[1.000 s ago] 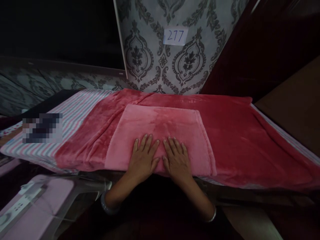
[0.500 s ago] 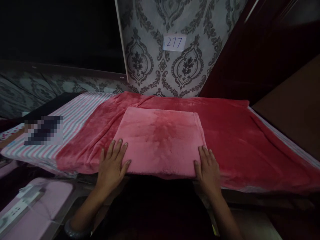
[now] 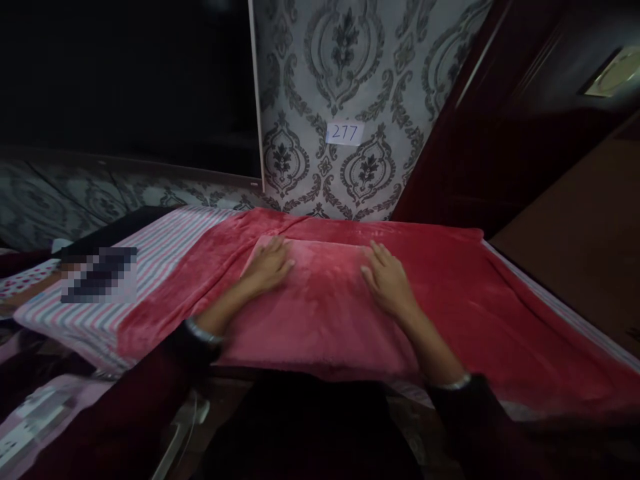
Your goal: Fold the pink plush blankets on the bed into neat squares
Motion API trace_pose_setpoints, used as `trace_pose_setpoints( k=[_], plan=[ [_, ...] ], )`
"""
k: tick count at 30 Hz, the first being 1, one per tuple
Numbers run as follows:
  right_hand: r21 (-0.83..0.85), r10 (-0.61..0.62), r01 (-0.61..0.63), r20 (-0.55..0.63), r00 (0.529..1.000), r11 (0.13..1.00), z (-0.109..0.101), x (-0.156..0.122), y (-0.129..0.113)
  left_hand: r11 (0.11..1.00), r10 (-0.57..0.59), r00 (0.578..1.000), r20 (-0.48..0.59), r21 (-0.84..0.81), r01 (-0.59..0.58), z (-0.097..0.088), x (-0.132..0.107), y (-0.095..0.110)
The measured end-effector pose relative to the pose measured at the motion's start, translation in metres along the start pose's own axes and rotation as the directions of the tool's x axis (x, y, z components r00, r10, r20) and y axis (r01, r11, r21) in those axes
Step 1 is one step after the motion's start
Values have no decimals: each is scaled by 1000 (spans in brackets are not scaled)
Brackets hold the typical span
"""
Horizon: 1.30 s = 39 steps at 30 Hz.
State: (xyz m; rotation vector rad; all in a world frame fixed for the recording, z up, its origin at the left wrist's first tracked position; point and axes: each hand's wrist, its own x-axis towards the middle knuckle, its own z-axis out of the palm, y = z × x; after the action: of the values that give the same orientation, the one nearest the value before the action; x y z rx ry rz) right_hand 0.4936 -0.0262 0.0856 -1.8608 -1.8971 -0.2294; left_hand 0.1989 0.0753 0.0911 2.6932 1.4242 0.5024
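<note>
A folded pink plush cloth (image 3: 320, 320), perhaps a small blanket, lies flat in front of me, with a darker patch near its middle. Under it spreads a larger red plush blanket (image 3: 475, 320). My left hand (image 3: 271, 263) rests on the far left corner of the pink cloth, fingers stretched out. On the far right corner lies my right hand (image 3: 387, 277), its palm down and fingers extended. Both hands are open and grip nothing. The corners beneath them are partly hidden.
A striped sheet (image 3: 165, 247) shows at the left end, with a pixelated dark object (image 3: 103, 275) on it. Behind stand a large dark screen (image 3: 130, 87) and a patterned wall bearing a paper (image 3: 345, 133) marked 277. A white power strip (image 3: 33, 427) lies lower left.
Both hands have slid from the near side edges of the pink cloth away from me to its far corners. The view has tilted up slightly.
</note>
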Motion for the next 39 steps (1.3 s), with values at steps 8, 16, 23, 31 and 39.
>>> trace_pose_setpoints(
  k=[8,16,23,31,39],
  plan=[
    [-121,50,-15,291,956,993,62,81,-53,989,-131,981,142,91,119,37,72,44],
    [-118,13,17,253,967,993,97,68,-37,986,-126,985,116,128,111,68,65,30],
    [-102,61,-38,239,969,994,90,69,-35,981,-173,980,97,112,162,62,67,26],
    [-163,269,-236,228,936,958,71,60,7,913,-402,909,114,127,388,45,59,-14],
    [-53,449,-449,219,866,892,70,39,44,854,-520,846,115,52,518,36,46,-36]
  ],
)
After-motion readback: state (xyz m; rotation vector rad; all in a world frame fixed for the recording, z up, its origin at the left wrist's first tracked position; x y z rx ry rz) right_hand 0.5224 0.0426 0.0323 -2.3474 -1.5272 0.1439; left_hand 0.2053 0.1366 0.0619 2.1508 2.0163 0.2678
